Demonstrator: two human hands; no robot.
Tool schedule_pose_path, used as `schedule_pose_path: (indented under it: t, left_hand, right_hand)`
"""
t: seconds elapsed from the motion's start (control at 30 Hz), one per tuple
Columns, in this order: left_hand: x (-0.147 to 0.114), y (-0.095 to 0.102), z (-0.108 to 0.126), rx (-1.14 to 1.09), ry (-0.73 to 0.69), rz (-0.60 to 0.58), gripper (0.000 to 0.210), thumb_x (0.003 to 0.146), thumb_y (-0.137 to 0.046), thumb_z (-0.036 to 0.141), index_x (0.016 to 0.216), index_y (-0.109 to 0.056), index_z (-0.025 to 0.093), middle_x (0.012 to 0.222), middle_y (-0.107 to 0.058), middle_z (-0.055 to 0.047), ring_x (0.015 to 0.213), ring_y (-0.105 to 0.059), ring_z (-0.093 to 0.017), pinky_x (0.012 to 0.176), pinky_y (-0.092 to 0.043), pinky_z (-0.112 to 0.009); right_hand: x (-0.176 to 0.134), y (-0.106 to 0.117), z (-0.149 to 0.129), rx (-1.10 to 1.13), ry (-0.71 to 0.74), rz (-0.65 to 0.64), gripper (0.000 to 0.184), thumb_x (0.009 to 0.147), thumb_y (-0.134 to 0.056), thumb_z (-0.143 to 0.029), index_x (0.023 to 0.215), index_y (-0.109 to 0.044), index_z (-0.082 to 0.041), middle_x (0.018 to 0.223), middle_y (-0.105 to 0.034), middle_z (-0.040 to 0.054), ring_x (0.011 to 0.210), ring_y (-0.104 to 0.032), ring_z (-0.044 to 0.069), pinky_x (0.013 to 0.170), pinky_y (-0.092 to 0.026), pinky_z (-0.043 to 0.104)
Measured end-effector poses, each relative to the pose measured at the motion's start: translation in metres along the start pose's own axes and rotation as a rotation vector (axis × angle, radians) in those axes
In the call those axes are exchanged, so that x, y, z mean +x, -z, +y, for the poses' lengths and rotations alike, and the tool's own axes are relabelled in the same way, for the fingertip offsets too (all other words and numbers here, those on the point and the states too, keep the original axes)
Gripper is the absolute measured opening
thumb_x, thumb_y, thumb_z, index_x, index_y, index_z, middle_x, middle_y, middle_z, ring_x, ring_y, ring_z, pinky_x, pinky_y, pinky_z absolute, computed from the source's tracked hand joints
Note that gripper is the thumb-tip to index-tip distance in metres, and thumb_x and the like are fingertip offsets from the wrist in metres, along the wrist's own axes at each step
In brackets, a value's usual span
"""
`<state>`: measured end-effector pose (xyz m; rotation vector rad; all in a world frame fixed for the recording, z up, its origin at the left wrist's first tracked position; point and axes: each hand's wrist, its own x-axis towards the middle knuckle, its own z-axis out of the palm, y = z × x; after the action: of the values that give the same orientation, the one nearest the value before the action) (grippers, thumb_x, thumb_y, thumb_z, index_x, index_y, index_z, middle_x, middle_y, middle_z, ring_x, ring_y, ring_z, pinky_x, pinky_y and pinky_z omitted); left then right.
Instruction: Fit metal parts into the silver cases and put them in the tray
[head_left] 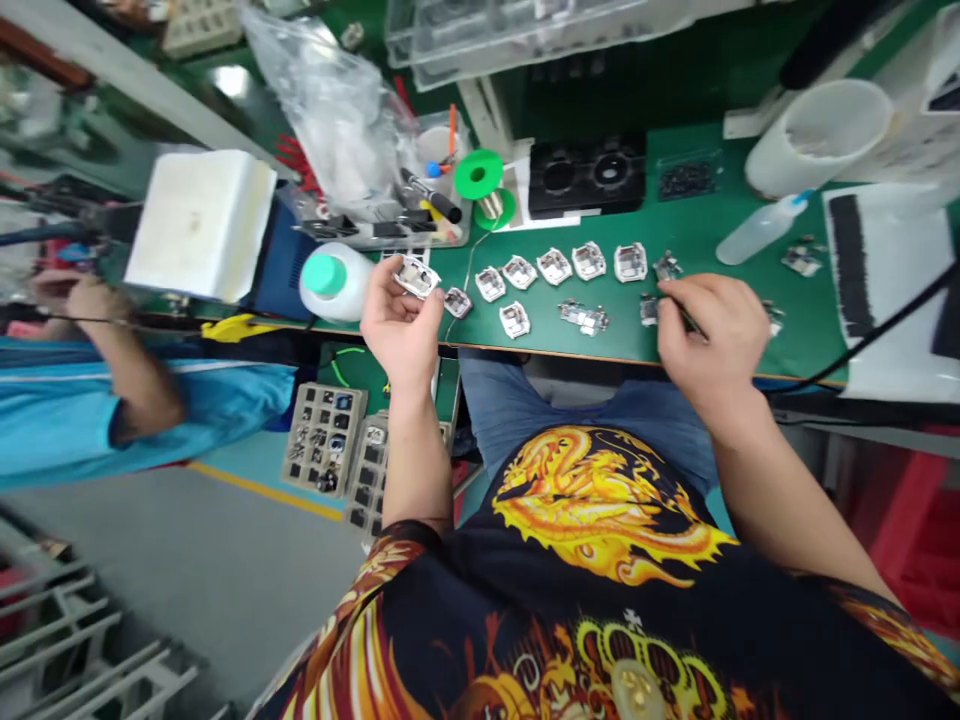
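My left hand (405, 335) grips a small silver-white casing (417, 278) between thumb and fingers, tilted above the bench's front edge. Just right of my left thumb lies a similar casing (457, 302). A row of such casings (554, 267) runs across the green mat, with one more casing (514, 320) in front of it. Small circuit assemblies (585, 317) sit nearer the edge. My right hand (712, 335) is low over the mat, fingers closed together beside a small electronic part (649, 309); what they hold, if anything, is hidden. Another small part (667, 265) lies just behind those fingertips.
A white bottle with a green cap (324, 275) stands left of my left hand. Behind are a green solder spool (480, 180), a black tray (585, 175) and a squeeze bottle (761, 230). A co-worker's arm (127, 350) is at far left. A black cable (862, 345) crosses at right.
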<state>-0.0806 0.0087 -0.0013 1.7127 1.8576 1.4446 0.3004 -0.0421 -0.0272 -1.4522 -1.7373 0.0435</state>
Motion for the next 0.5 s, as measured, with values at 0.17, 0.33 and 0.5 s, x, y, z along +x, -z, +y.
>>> schedule_pose_path:
  t: [0.17,0.33,0.5]
  left_hand:
    - [0.025,0.031,-0.035,0.094,0.068,0.020,0.054,0.089,-0.080,0.036,0.139,-0.064,0.024,0.103,-0.066,-0.002,0.071,-0.063,-0.009,0.065,-0.056,-0.023]
    - [0.026,0.027,-0.052,0.070,0.145,-0.116,0.058,0.079,-0.077,0.021,0.136,-0.067,0.021,0.097,-0.065,0.000,0.063,-0.054,-0.007,0.062,-0.051,-0.023]
    - [0.025,0.028,-0.046,0.256,0.122,-0.291,0.058,0.074,-0.078,0.018,0.132,-0.073,0.022,0.102,-0.066,-0.002,0.064,-0.052,-0.010,0.077,-0.059,-0.033]
  right_hand:
    - [0.002,0.004,-0.006,0.078,-0.003,0.088,0.022,0.103,-0.067,-0.026,0.118,-0.082,-0.030,0.108,-0.082,0.0098,0.102,-0.077,0.031,0.091,-0.061,0.050]
    - [-0.002,0.013,-0.021,0.098,-0.002,0.131,0.019,0.101,-0.069,-0.024,0.115,-0.083,-0.026,0.106,-0.084,0.0091,0.100,-0.079,0.029,0.092,-0.063,0.048]
    - [-0.013,0.018,-0.030,0.099,-0.035,0.060,0.021,0.100,-0.071,-0.024,0.117,-0.081,-0.027,0.113,-0.083,0.0080,0.107,-0.079,0.029,0.099,-0.064,0.051]
